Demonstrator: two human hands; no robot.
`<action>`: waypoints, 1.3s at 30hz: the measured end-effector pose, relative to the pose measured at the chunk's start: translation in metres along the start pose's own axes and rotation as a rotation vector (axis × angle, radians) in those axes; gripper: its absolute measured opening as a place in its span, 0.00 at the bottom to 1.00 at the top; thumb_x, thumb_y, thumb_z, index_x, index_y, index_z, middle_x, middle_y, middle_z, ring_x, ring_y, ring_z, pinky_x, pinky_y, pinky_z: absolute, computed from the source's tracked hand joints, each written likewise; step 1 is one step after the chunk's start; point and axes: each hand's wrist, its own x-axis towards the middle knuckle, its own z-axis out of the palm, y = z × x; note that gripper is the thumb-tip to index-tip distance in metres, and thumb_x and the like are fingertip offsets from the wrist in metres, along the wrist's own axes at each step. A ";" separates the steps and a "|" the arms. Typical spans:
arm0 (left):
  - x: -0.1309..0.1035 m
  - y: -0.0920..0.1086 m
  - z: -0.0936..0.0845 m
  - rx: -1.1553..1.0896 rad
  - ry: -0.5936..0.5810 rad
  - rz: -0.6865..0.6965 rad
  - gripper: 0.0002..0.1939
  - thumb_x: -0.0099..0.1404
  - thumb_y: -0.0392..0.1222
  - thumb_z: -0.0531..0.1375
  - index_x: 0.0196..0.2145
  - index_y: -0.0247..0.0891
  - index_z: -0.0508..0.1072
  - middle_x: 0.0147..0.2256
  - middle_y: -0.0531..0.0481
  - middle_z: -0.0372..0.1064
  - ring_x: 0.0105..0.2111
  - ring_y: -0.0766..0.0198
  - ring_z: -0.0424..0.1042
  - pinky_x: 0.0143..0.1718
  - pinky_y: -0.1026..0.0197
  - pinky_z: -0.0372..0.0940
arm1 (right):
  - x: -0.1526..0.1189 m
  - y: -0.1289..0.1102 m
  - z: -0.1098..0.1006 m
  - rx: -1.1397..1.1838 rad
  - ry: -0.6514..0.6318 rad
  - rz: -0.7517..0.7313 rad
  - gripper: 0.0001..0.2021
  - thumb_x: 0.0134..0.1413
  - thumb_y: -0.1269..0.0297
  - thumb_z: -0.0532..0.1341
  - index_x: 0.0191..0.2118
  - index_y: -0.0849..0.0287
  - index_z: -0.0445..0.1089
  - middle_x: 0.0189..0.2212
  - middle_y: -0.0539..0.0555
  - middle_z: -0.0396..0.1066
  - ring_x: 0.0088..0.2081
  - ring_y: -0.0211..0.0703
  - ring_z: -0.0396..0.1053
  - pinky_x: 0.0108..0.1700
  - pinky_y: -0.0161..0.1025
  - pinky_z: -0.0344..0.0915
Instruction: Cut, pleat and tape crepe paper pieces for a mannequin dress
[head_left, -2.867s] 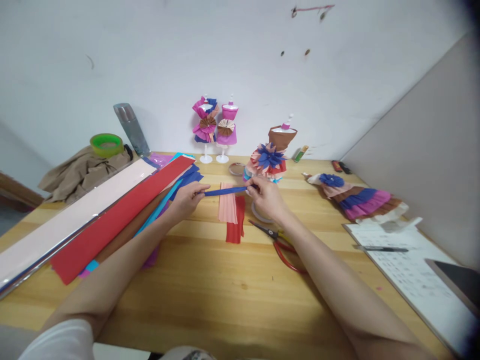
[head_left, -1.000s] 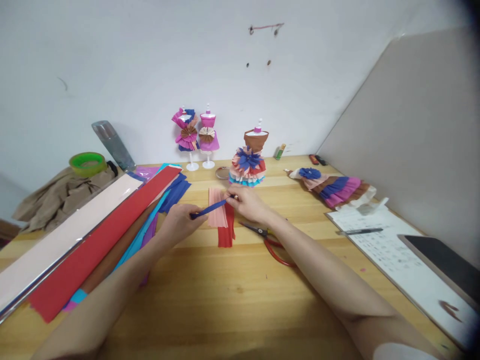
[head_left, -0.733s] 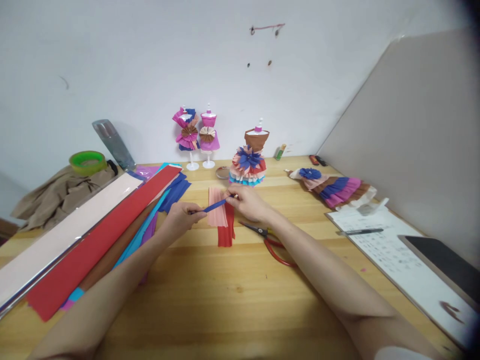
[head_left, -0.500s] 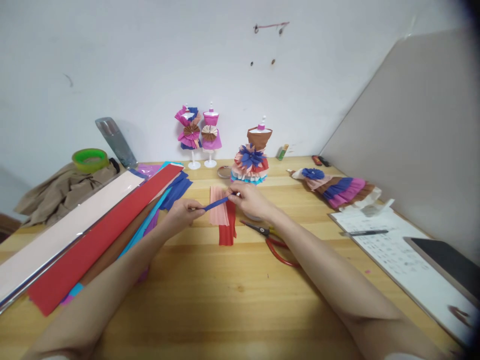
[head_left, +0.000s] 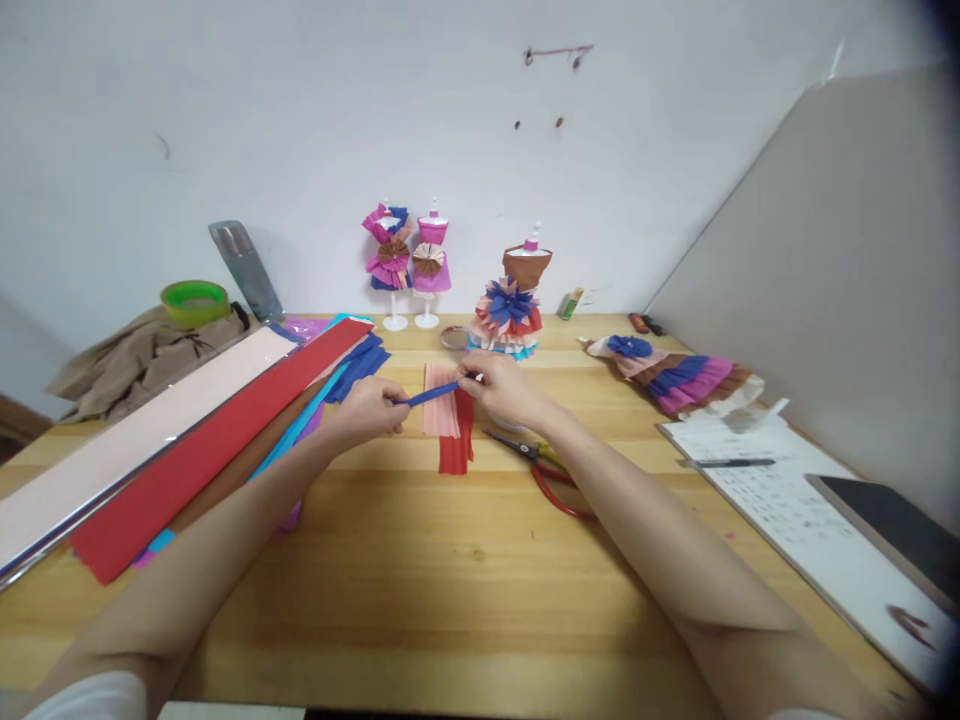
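A narrow blue crepe paper strip [head_left: 433, 396] is stretched between my two hands above the table. My left hand [head_left: 369, 410] pinches its left end, and my right hand [head_left: 499, 388] pinches the other. Beneath the strip lie a pink crepe paper piece [head_left: 439, 412] and a red crepe paper piece [head_left: 454, 455], partly overlapping. Scissors with red handles [head_left: 559, 495] rest under my right forearm, which hides part of them. Just behind my right hand stands a small dress form [head_left: 527, 268] in a brown top and ruffled skirt with a blue flower.
Long crepe paper sheets, red [head_left: 225, 440] and pale pink [head_left: 150, 440], spread across the left. Two small dress forms [head_left: 431, 262] stand by the wall. A ruffled paper dress [head_left: 675, 378], a whiteboard [head_left: 757, 520] with a pen, and a dark tablet-like object [head_left: 885, 530] lie at right.
The view has shifted slightly, so the table's front edge now shows. Both hands keep their pinch on the blue strip, which lies a little flatter than before.
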 end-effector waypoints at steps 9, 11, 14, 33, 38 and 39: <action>-0.007 -0.004 -0.002 -0.201 -0.076 0.057 0.19 0.58 0.52 0.59 0.19 0.35 0.68 0.15 0.56 0.59 0.13 0.74 0.55 0.15 0.69 0.50 | -0.001 -0.013 -0.010 0.224 -0.046 0.045 0.04 0.48 0.71 0.59 0.26 0.61 0.70 0.25 0.49 0.68 0.28 0.37 0.62 0.33 0.35 0.56; -0.010 -0.004 -0.005 -0.185 -0.055 0.051 0.18 0.58 0.52 0.60 0.20 0.34 0.70 0.15 0.56 0.59 0.13 0.74 0.55 0.14 0.69 0.50 | 0.000 -0.015 -0.009 0.304 -0.087 0.067 0.03 0.46 0.70 0.59 0.25 0.61 0.70 0.23 0.48 0.67 0.27 0.37 0.62 0.32 0.35 0.55; -0.018 -0.003 -0.008 -0.167 -0.054 0.038 0.17 0.57 0.52 0.60 0.24 0.34 0.73 0.16 0.55 0.62 0.13 0.73 0.55 0.14 0.69 0.50 | 0.002 -0.014 -0.007 0.511 -0.196 0.119 0.05 0.45 0.66 0.61 0.25 0.61 0.70 0.21 0.47 0.66 0.25 0.36 0.60 0.30 0.35 0.56; -0.051 -0.014 0.024 0.193 0.105 0.353 0.14 0.61 0.43 0.54 0.20 0.36 0.68 0.19 0.55 0.60 0.22 0.70 0.56 0.25 0.65 0.49 | -0.051 -0.071 0.006 -0.042 -0.061 -0.286 0.23 0.49 0.57 0.68 0.51 0.58 0.69 0.48 0.61 0.72 0.61 0.60 0.56 0.59 0.58 0.50; -0.058 -0.012 0.028 0.164 0.065 0.347 0.15 0.60 0.45 0.53 0.19 0.35 0.67 0.18 0.56 0.56 0.22 0.70 0.53 0.24 0.65 0.48 | -0.053 -0.077 0.016 -0.078 -0.127 -0.258 0.04 0.57 0.65 0.62 0.36 0.59 0.72 0.36 0.57 0.75 0.45 0.49 0.68 0.54 0.51 0.53; -0.058 -0.011 0.028 0.137 0.049 0.334 0.15 0.60 0.45 0.53 0.20 0.35 0.68 0.18 0.56 0.55 0.22 0.70 0.52 0.24 0.66 0.47 | -0.053 -0.077 0.016 -0.067 -0.131 -0.247 0.03 0.56 0.67 0.62 0.34 0.59 0.72 0.35 0.56 0.75 0.43 0.48 0.69 0.53 0.51 0.53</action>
